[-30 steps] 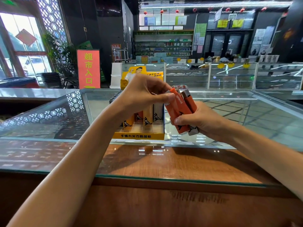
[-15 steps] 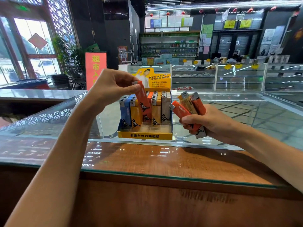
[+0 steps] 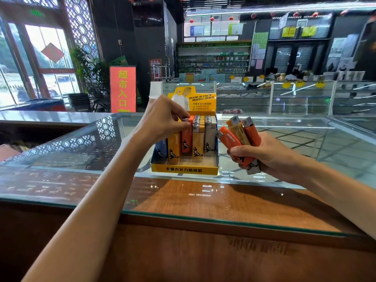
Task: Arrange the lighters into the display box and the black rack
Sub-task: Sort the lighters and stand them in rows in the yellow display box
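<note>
My left hand (image 3: 164,121) pinched the cap end of an orange lighter (image 3: 186,139) between thumb and fingertips. The lighter stood upright, long axis vertical, cap up, base down in the front row of the yellow display box (image 3: 184,169), between a yellow lighter (image 3: 174,147) and a tan lighter (image 3: 197,143). My right hand (image 3: 264,157) gripped a fan of lighters (image 3: 238,137) just right of the box, caps pointing up and tilted left. The box sat on the glass counter (image 3: 81,151).
</note>
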`<state>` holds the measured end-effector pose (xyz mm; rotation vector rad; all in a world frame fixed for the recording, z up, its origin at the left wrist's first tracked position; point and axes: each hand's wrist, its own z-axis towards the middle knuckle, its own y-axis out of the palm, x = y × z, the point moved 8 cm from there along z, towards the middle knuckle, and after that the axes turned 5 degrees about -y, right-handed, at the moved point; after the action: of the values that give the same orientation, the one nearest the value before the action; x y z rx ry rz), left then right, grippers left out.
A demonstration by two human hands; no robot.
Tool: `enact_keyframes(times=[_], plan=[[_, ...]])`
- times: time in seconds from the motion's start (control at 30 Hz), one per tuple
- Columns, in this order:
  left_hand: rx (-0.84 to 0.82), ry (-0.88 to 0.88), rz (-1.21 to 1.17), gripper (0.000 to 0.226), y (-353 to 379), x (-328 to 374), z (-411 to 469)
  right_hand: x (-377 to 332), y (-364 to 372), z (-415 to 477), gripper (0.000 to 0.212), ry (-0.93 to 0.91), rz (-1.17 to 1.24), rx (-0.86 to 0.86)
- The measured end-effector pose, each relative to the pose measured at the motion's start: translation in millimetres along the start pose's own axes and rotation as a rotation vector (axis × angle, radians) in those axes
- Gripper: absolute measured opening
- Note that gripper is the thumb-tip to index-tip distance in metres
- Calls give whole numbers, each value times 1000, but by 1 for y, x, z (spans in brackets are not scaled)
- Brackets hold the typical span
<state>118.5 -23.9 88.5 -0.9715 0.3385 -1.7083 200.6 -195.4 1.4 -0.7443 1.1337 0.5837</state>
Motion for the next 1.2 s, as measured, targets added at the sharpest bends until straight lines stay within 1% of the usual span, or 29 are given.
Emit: enact_keyframes(times=[0.13,0.3,0.43,0.53,0.6,0.67,0.7,0.8,0.93,0.97,1.1,1.2], plan=[[31,7,73,24,0,1,0,-1,2,0,49,3,4,-5],[-64,37,118,29,8,2,-2,0,2,0,51,3,12,-3],[-38,65,97,27,7,3,-3,-1,3,1,53,6,17,-1],[-16,74,62,22,3,4,-4,-3,4,0,48,-5,52,-19],[23,76,17,17,-1,6,-5,-5,4,-1,43,-18,77,-31],[45,103,-80,15,-5,15,-7,-7,6,-1,40,-29,100,-52],[24,120,-150,16,-5,21,-9,-7,6,-2,39,-35,102,-62],[-118,167,-317,26,6,43,-16,-10,8,-2,39,-58,109,-81],[-228,176,-448,27,19,57,-22,-12,11,-4,60,-82,111,-120],[-243,169,-473,26,21,58,-22,-13,11,-4,60,-86,107,-119],[-236,131,-469,27,14,51,-22,-14,11,-4,43,-100,115,-100],[-156,34,-464,31,-13,28,-18,-12,6,-3,27,-90,146,-77]])
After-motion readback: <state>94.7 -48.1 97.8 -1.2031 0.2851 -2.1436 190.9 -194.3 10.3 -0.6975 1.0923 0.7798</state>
